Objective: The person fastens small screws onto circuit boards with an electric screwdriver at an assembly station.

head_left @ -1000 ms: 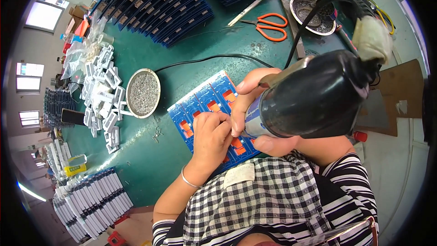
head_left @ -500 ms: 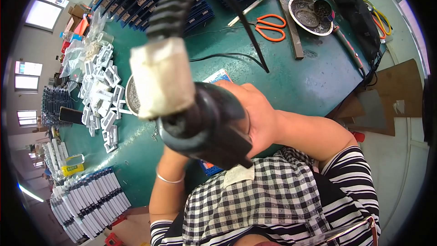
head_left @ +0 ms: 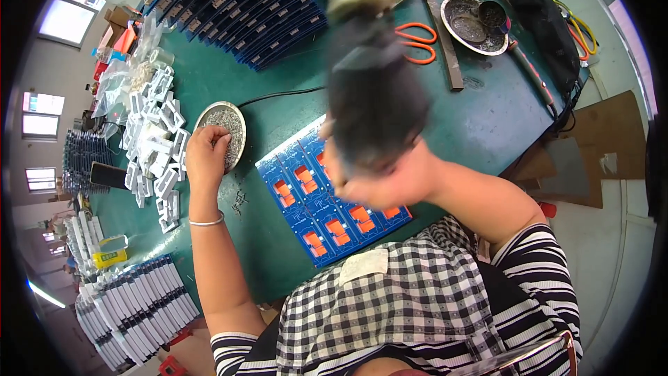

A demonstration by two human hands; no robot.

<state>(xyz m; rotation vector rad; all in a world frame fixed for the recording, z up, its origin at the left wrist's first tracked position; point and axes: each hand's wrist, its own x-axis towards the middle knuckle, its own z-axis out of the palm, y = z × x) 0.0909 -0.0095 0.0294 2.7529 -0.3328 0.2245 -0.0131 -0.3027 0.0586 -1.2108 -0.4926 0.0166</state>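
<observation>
Pickup seems the step: left hand (head_left: 207, 154), at metal bits (head_left: 224, 120) left of the board (head_left: 323, 203) (grip unclear), needs a fine pinch; right hand (head_left: 393, 184) grasps black tool (head_left: 372, 97) over the board.

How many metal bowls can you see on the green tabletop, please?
2. The left metal bowl, with small metal pieces, is partly under the left hand; the right metal bowl is at the picture's upper right. The black power tool may hide others.

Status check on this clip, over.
Left grip at round dish. Right grip closed around black power tool, blurred. Blue board on table, partly hidden behind black power tool.
</observation>
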